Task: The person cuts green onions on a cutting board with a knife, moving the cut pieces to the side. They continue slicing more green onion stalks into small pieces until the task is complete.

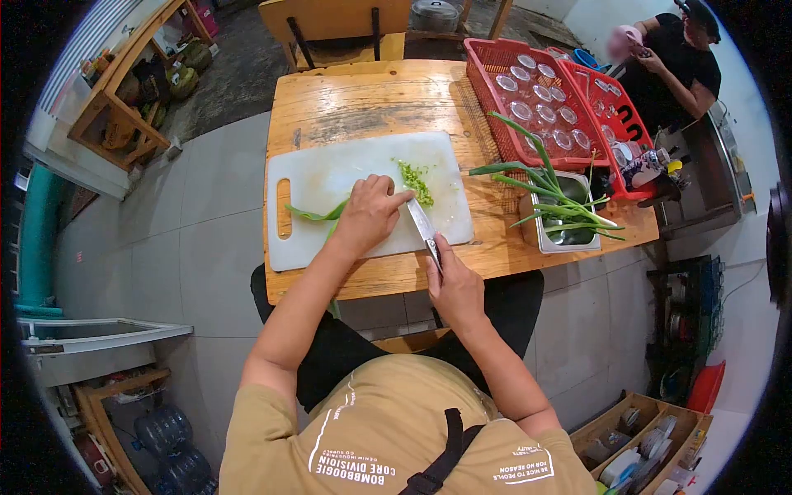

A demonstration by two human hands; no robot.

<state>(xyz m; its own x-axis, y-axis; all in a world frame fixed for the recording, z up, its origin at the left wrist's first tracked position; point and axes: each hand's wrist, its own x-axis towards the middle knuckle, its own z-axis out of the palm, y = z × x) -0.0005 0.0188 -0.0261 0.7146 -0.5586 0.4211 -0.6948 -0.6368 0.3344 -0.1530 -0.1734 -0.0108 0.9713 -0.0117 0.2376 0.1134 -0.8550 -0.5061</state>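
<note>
On the white cutting board (322,169), my left hand (373,213) is closed over green onion (309,215), whose leaves stick out to the left of the hand. My right hand (456,285) grips a knife (423,224) by its handle, the blade pointing away from me. The blade's tip end is close to my left fingertips. A small pile of chopped green onion (417,183) lies just beyond the blade. More whole green onions (551,186) rest across a metal container (544,241) to the right of the board.
The wooden table (363,95) carries a red basket (485,91) of upturned glasses at the far right. Another red basket (639,194) beside it holds mixed items. A person in black (672,66) stands at the back right near a metal sink (714,165). A wooden chair (334,25) stands behind the table.
</note>
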